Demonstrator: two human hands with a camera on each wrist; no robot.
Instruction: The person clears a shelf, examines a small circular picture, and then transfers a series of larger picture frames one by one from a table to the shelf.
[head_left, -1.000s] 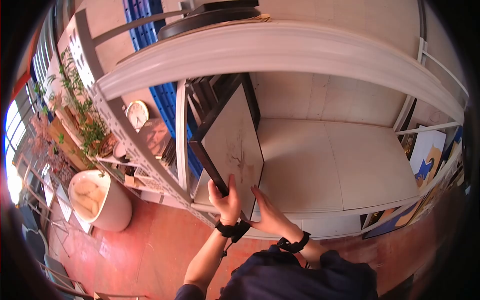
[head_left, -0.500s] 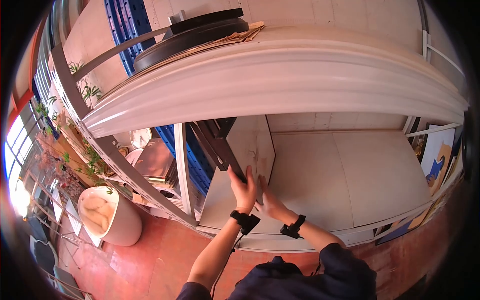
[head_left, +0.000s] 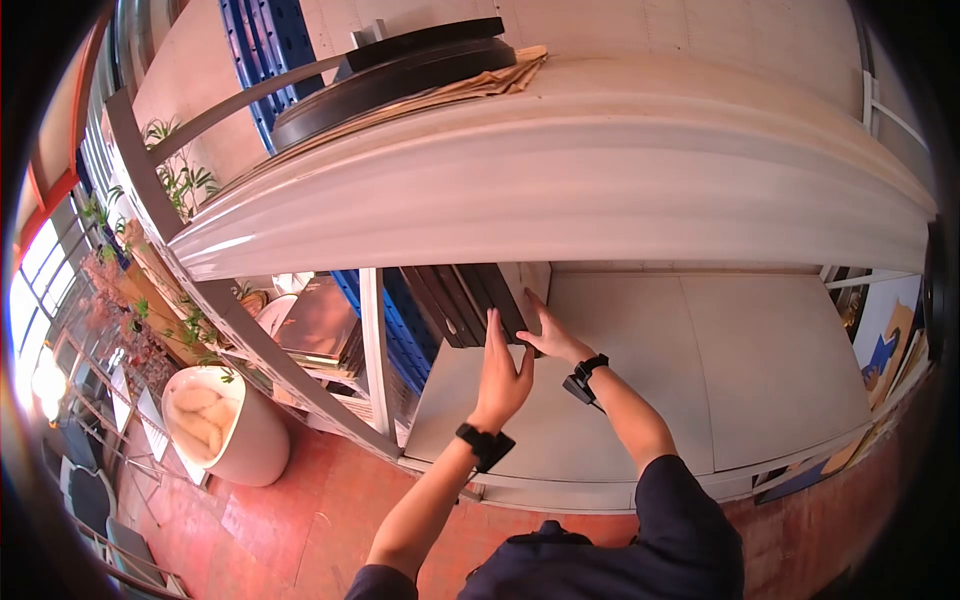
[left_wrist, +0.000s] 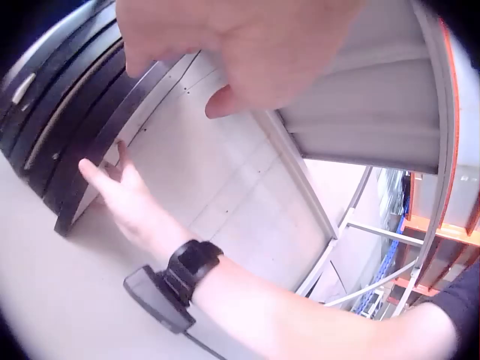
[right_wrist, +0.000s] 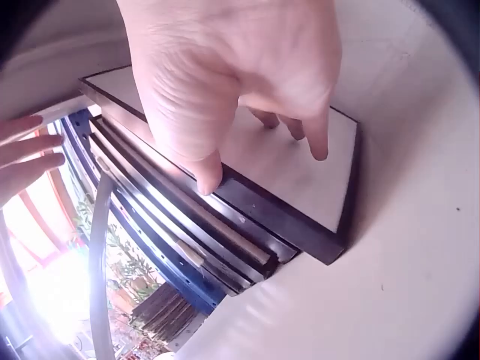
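Looks like the tucking-in stage here: the black-framed picture with the pale cream face (right_wrist: 292, 161) is standing on edge at the left end of the white metal shelf (head_left: 640, 370), pushed up against the row of dark frames (head_left: 455, 300) at about 11 o'clock from the hands. The right hand (head_left: 553, 335) has straight fingers flat on the pale face, thumb on the frame's front edge, nothing gripped. The left hand (head_left: 500, 375) is open too, fingers straight and touching the frame's near edge, not wrapped round anything.

My guess for the next move: a gentle shove to square it flush with the rest, keeping it upright so nothing tips.

Count: two hands, one pale-faced frame, roughly four or five dark frames beside it (edges blur together, hard to tell exactly)
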